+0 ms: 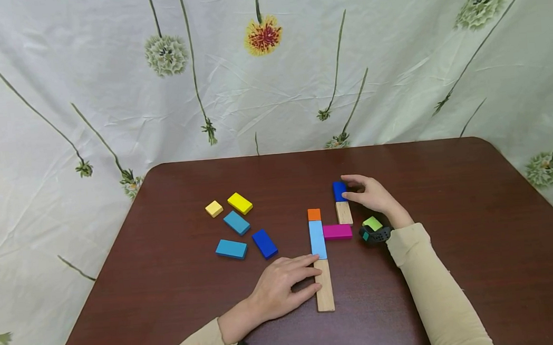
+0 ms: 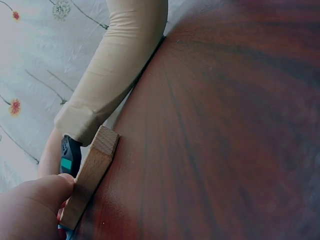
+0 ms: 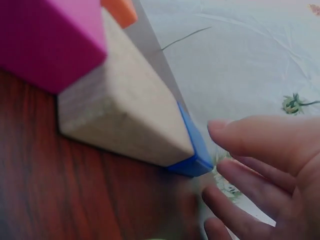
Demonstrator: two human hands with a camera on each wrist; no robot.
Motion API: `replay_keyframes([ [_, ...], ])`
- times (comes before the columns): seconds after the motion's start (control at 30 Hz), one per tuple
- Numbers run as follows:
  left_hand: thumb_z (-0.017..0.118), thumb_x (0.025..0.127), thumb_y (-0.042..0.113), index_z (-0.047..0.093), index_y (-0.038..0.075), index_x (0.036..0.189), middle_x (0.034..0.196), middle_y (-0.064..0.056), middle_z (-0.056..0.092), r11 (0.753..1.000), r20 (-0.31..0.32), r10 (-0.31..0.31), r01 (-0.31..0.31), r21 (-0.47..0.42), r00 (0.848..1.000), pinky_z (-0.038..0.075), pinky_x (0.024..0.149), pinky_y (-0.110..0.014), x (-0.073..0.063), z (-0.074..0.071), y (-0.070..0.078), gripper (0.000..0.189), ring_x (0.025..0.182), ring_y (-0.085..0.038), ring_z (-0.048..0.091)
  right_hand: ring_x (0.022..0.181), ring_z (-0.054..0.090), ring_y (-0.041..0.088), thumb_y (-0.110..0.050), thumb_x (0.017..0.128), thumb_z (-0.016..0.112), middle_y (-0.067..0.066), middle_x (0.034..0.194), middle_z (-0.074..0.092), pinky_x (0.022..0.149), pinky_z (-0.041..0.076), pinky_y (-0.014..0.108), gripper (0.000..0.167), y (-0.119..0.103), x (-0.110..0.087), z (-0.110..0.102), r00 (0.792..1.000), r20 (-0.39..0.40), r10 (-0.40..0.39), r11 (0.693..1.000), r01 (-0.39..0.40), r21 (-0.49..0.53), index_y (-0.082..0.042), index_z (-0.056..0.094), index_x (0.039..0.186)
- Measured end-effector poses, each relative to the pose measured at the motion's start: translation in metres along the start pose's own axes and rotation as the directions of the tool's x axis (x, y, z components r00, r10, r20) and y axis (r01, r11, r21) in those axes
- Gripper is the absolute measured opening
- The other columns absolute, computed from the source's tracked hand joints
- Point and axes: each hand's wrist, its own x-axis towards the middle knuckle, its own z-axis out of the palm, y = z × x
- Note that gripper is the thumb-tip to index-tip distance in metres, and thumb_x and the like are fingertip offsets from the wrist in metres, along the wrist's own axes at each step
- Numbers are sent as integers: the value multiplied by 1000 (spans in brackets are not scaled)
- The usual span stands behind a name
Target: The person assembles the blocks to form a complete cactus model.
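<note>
My left hand (image 1: 283, 285) rests its fingertips along the left side of a long plain wooden block (image 1: 325, 291) and the light blue block (image 1: 317, 239) above it. An orange block (image 1: 314, 214) tops that column. From its right side a magenta block (image 1: 337, 232) reaches to a short wooden block (image 1: 343, 214), with a dark blue block (image 1: 339, 191) at its far end. My right hand (image 1: 370, 193) is beside the dark blue block, fingers loosely bent. In the right wrist view, a small gap separates its thumb (image 3: 245, 137) from that blue block (image 3: 197, 150).
To the left lie two medium-blue blocks (image 1: 231, 249), a dark blue block (image 1: 264, 244), a yellow block (image 1: 240, 203) and a pale yellow block (image 1: 214, 208). A lime-green piece (image 1: 372, 223) shows by the right wrist's black band (image 1: 377, 235). Floral cloth (image 1: 271, 88) hangs behind the brown table (image 1: 400, 170).
</note>
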Motion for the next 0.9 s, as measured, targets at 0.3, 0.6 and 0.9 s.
replay_keyframes([
  [0.3,62,91,36,65,17,121,128,1,58,999,-30,-24,24,-22,999,46,89,-32,1,1,1,36,120,-11,52,117,48,37,-24,91,63,22,131,50,95,41,52,52,-14,-13,-9,993,-121,-19,999,24,37,-5,48,136],
  [0.6,65,90,27,69,11,109,101,4,69,1000,-278,16,-16,2,960,49,75,-26,6,-5,-7,26,92,-8,64,111,53,31,-22,90,65,16,124,56,92,44,48,45,-27,-35,-4,980,-188,-72,994,85,62,-7,54,130],
  [0.9,66,88,29,70,7,105,101,-1,69,999,-386,-25,41,32,922,49,79,-35,0,-26,-36,28,91,-15,64,100,59,28,-16,86,69,15,114,61,85,48,46,40,-33,-58,18,960,-202,-196,978,205,27,-4,58,123],
])
